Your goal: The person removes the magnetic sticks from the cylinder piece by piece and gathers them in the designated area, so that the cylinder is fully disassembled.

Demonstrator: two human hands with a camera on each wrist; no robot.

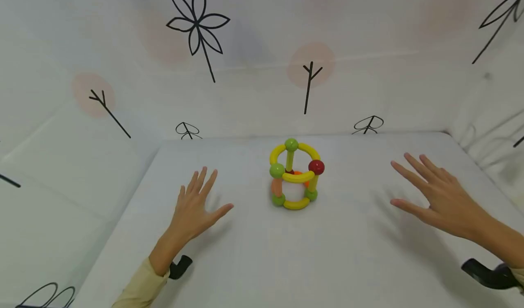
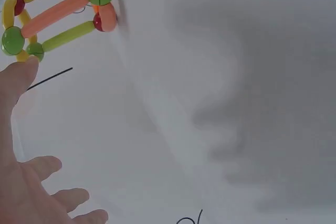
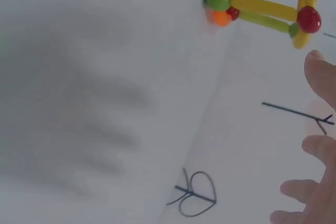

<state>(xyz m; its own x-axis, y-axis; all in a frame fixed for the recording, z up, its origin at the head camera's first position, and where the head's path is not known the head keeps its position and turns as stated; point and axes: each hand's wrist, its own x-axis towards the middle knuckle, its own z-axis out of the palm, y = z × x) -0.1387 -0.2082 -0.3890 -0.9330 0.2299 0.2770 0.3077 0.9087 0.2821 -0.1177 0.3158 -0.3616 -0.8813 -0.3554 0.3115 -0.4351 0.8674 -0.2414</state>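
A toy frame (image 1: 298,178) of curved and straight rods joined by balls stands upright on the white table, in yellow, green, red and orange. To its left my left hand (image 1: 195,210) hovers above the table, fingers spread, holding nothing. Farther off on the other side, my right hand (image 1: 442,196) is also spread in the air with its thumb toward the toy. Both hands are apart from the toy in the head view. The left wrist view has the toy (image 2: 60,17) at the upper left; in the right wrist view the toy (image 3: 265,6) is at the upper right.
The white tabletop (image 1: 286,253) meets a white cloth backdrop (image 1: 254,94) printed with black plant drawings and pink circles. Cloth also hangs along the left and right sides. A black strap piece (image 1: 180,267) shows at the left wrist, another black piece (image 1: 489,274) at the right.
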